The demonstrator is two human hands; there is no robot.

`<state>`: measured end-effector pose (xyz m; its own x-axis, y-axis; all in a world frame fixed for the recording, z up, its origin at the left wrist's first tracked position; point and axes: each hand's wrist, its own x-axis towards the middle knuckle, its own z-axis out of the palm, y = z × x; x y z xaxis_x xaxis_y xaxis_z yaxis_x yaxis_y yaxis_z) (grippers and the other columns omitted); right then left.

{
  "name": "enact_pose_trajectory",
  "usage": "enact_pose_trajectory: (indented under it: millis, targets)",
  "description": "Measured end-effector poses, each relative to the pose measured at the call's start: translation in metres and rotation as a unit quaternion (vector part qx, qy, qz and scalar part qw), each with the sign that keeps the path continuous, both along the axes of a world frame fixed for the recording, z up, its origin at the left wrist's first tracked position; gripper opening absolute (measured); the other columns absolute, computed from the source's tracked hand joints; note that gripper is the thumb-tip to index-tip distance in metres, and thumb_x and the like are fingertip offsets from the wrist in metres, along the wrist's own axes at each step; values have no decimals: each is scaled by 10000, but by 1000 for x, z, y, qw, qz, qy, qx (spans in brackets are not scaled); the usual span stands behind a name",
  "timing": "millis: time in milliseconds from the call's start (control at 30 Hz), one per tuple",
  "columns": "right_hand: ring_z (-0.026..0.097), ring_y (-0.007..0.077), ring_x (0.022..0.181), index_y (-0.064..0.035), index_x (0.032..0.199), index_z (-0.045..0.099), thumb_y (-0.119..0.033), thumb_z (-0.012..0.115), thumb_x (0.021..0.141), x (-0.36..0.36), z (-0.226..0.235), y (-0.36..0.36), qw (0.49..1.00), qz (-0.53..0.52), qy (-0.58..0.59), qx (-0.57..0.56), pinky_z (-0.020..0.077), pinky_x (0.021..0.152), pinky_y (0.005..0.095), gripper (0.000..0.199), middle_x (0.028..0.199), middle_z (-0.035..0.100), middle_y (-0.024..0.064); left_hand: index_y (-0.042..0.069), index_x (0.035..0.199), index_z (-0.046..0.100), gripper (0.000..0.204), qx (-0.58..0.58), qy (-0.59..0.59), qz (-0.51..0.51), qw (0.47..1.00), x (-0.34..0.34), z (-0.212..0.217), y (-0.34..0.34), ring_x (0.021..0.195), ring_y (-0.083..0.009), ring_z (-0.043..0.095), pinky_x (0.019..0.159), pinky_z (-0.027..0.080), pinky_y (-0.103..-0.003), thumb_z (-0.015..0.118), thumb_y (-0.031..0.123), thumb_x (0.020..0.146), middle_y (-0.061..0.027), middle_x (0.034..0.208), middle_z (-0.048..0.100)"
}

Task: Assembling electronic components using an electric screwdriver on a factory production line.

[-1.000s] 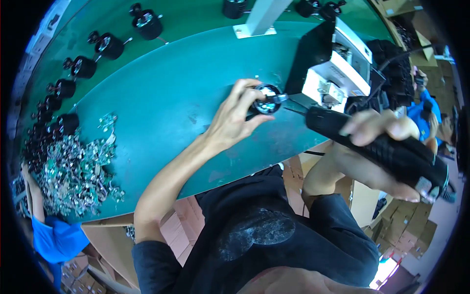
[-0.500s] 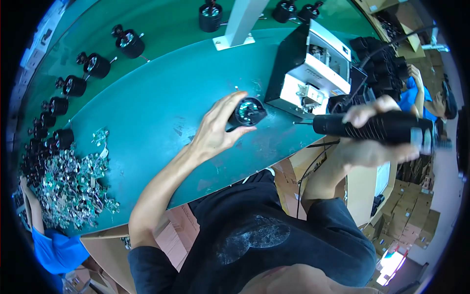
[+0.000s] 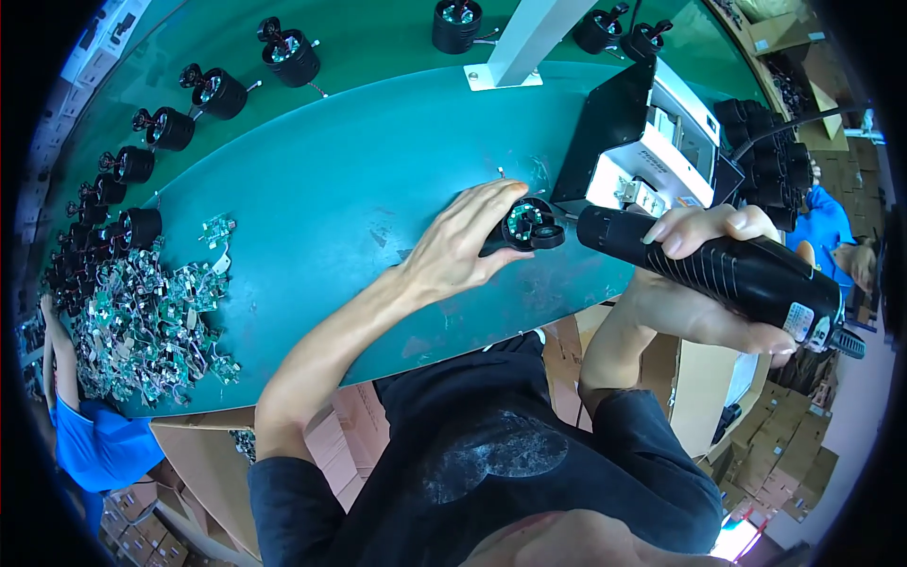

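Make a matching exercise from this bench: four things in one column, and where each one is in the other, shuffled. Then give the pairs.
Things
1. small black motor
2. black electric screwdriver
3. pile of small circuit boards
4. white post

Places
A. heaped on the green table at the person's far left
B. gripped in the right hand
C. standing at the table's far side
D. held on the table under the left hand

Pairs: 1-D, 2-B, 3-A, 4-C
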<state>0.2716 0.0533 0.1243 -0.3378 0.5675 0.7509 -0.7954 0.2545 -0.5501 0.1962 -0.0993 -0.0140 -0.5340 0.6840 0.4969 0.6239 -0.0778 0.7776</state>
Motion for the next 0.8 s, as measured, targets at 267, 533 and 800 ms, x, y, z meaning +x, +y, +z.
enact_pose_trajectory:
  millis: [267,533,800]
  targets:
    - [571,199,452,-194,1447,263,-832,260,842,3,1,1,1000,19,13,4,506,364,305,879,914,593,177,6,1311,518,728,-9,-7,0,1000,0,0,-2,1159,-314,589,987,487,-404,837,106,665,-144,1287,591]
    - [579,195,467,-198,1460,254,-831,278,839,-3,-3,0,1000,7,-18,-1,510,366,309,888,917,594,182,4,1314,510,729,-8,-2,-4,1000,1,-3,-3,1167,-316,584,986,487,-405,833,102,669,-147,1296,586]
    - [581,168,509,-160,1466,261,-786,315,876,-14,-8,8,988,103,0,118,498,389,287,862,943,607,155,-2,1307,511,719,5,8,-4,1000,0,-1,-2,1157,-327,592,983,490,-408,828,104,670,-150,1296,587]
